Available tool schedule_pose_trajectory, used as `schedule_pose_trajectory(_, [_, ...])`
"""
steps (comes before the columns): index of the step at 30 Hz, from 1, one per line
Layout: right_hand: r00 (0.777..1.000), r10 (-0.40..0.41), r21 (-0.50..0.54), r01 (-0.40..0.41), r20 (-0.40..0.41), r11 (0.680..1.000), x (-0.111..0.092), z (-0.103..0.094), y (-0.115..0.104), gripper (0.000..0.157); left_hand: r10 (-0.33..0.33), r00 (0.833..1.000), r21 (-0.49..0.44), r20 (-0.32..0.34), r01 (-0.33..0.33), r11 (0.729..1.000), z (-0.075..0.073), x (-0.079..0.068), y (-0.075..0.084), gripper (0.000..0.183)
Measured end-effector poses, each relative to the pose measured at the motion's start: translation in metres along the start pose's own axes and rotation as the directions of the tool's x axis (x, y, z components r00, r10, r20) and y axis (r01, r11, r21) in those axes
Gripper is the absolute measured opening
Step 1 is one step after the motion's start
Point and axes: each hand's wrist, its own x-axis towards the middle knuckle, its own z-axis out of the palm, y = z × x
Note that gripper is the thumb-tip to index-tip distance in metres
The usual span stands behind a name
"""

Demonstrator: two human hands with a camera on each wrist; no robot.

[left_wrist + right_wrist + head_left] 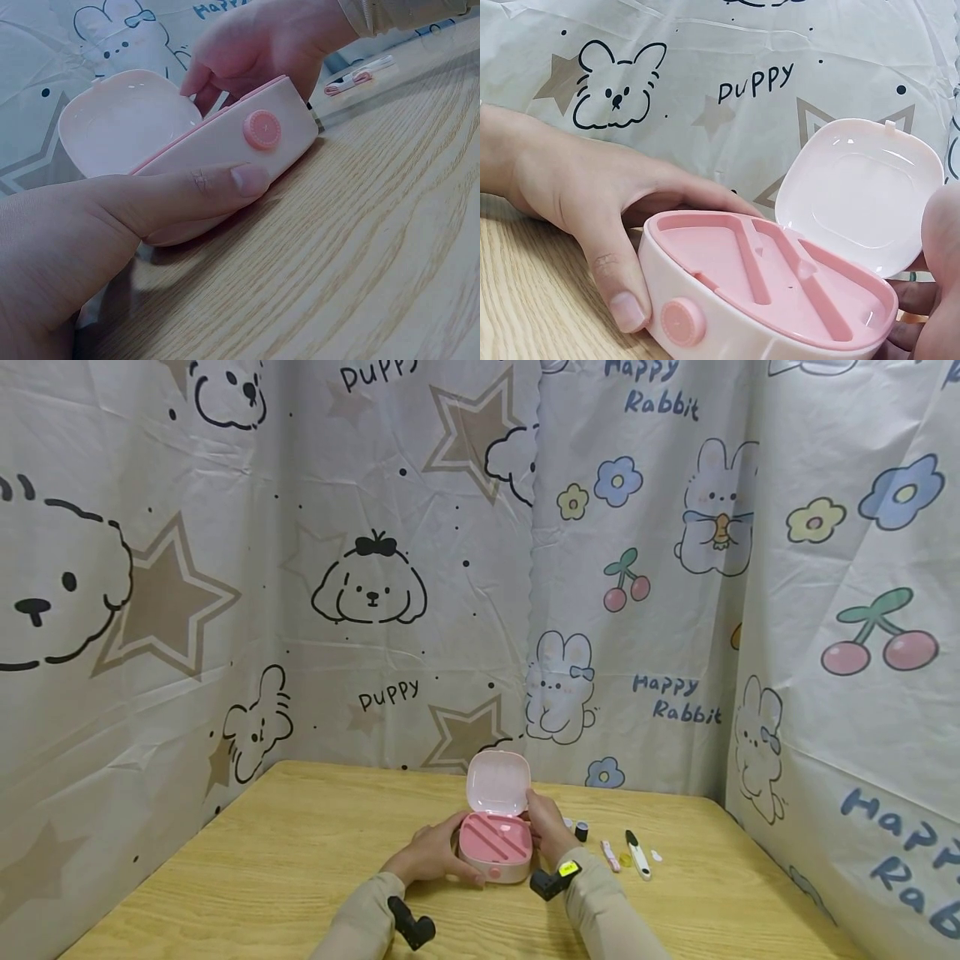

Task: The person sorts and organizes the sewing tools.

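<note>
A small pale-pink storage box [495, 868] stands on the table with its lid [498, 783] raised at the back. Its deeper-pink inner tray [780, 281] shows slanting dividers and no loose items in it. A round pink button [262, 130] sits on the front wall. My left hand [433, 853] grips the box's left side, thumb along the front, other fingers round the far side. At the right rear, my right hand [549, 827] holds the lid's right edge near the hinge, with fingers bent behind it; part of its grip is hidden.
Right of the box lie a small black spool [581, 832], a pink-and-white strip [611, 856], a yellow piece [626, 860], a white tool with a black end [638, 855] and a small white piece [656, 856]. Printed curtains [405, 693] hang behind the wooden table [300, 860].
</note>
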Motion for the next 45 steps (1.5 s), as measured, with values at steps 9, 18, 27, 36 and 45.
schedule_pose_trajectory(9, [0.999, 0.024, -0.004, -0.024, 0.021, 1.000, 0.001, 0.000, -0.003, 0.061, -0.005, 1.000, -0.011, -0.010, 0.004, 1.000, 0.001, 0.000, -0.002, 0.113])
schedule_pose_trajectory(18, [0.998, -0.004, 0.020, 0.002, 0.068, 1.000, -0.003, -0.006, -0.005, 0.064, 0.007, 1.000, -0.013, -0.008, -0.007, 1.000, 0.001, 0.000, -0.002, 0.112])
schedule_pose_trajectory(27, [0.993, -0.067, -0.115, 0.078, 0.095, 0.990, -0.003, -0.014, -0.006, 0.060, 0.049, 0.999, 0.026, -0.007, -0.049, 0.998, 0.002, 0.000, -0.002, 0.109])
schedule_pose_trajectory(36, [0.986, -0.116, -0.208, 0.140, 0.124, 0.968, -0.011, -0.020, -0.016, 0.058, 0.053, 0.998, 0.037, -0.018, -0.052, 0.998, 0.006, 0.006, -0.015, 0.112])
schedule_pose_trajectory(45, [0.982, -0.149, -0.248, 0.174, 0.119, 0.953, -0.009, -0.037, -0.020, 0.056, 0.053, 0.998, 0.036, -0.016, -0.053, 0.998, 0.004, 0.004, -0.011, 0.112])
